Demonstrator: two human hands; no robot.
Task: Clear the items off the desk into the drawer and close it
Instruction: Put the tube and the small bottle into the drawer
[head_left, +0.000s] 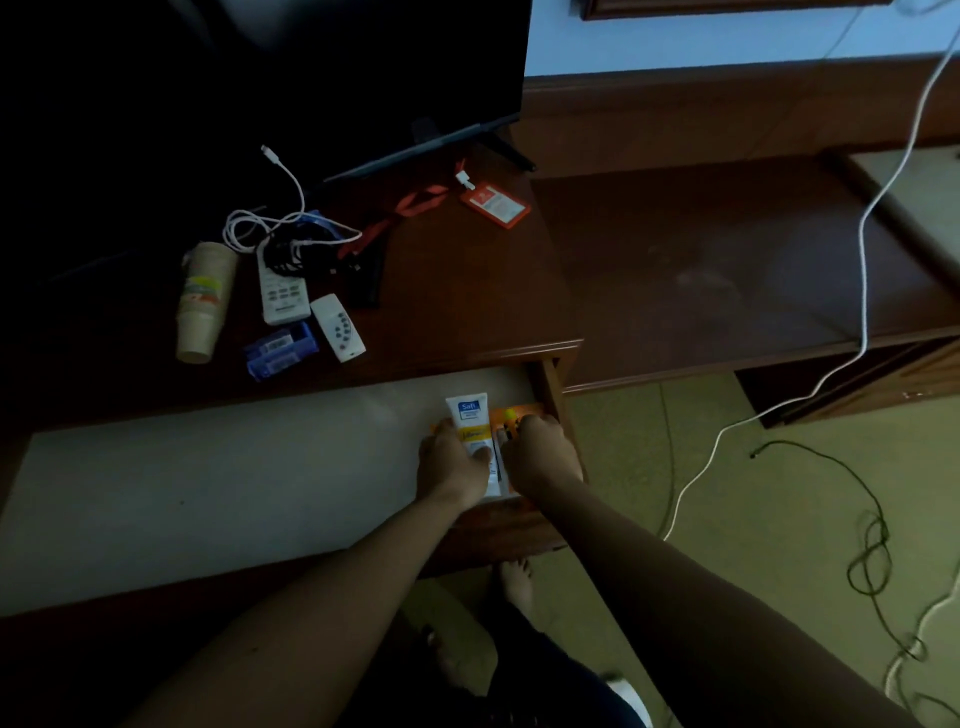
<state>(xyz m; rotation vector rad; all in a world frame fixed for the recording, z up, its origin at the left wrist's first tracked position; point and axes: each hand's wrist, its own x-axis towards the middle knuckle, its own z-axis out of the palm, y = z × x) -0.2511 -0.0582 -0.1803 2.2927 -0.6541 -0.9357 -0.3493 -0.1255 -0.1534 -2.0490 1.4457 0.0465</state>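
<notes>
Head view, drawer. I log the drawer (218, 488) pulled wide, pale lining showing. At its right end my left hand (451, 462) wraps a white tube (470, 421), fingers curled round its lower half. My right hand (540, 451) curls over an orange pack (511, 415) just beside the tube, against the drawer's right wall; I cannot tell whether it grips the pack or only presses on it.

- Tube: I judge it light, soft-walled, smooth plastic; take it across the body, not by the crimped end.
- Orange pack: probably light card or blister; flat, best lifted by its edges.

Head view, surface (467, 291). Items left to move, grouped at the left:

- Stacked paper cups (203, 301), lying on their side. Light and crushable; grasp loosely round the middle so the stack stays nested.
- Large white remote (280, 291) and small white remote (338, 327), just beside each other. Rigid, modest weight; grip across the width.
- Blue packet (280, 349), near the front edge. Likely slippery wrap; pinch from both sides.
- White cable (283, 218), tangled with dark cords over the large remote. Limp; gather in a bunch, or it will drag neighbours.
- Orange badge holder (494, 205) on a red lanyard (410, 208). Stiff card, floppy strap; lift by the card.
</notes>
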